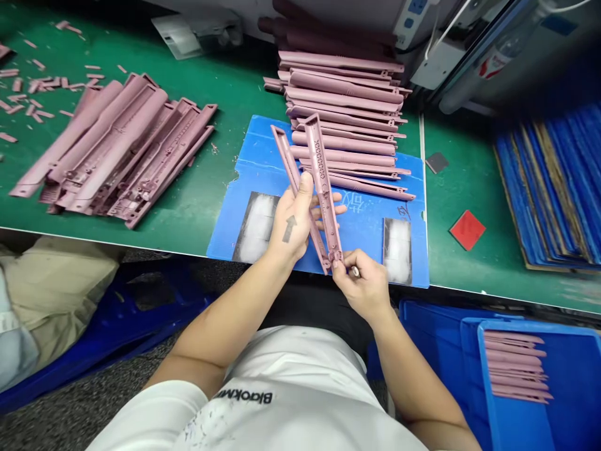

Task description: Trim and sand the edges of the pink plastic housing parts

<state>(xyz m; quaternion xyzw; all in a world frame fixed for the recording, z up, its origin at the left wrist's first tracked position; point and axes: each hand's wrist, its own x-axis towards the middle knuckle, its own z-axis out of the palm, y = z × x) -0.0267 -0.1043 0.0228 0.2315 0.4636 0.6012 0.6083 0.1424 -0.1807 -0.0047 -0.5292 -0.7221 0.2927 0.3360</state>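
Observation:
My left hand (293, 216) is wrapped round two long pink plastic shell halves, its thumb lying between them. The right-hand pink plastic shell (323, 181) shows its hollow inside, with a row of patterned slots. Beside it the second pink shell (287, 153) leans to the left, and the two come close at their lower ends. My right hand (364, 282) pinches the lower end of the slotted shell. A small pale round-ended thing (355, 272) pokes out between its curled fingers; I cannot make out what it is. Both shells are held above a blue board (366, 235).
A row of pink shells (347, 119) lies behind my hands. A heap of shells (117, 144) and small pink pieces (35, 103) lie left. Rightward are a red square (467, 230), stacked blue sheets (554, 188) and a blue bin (573, 357) holding shells. A person's leg (51, 288) is at left.

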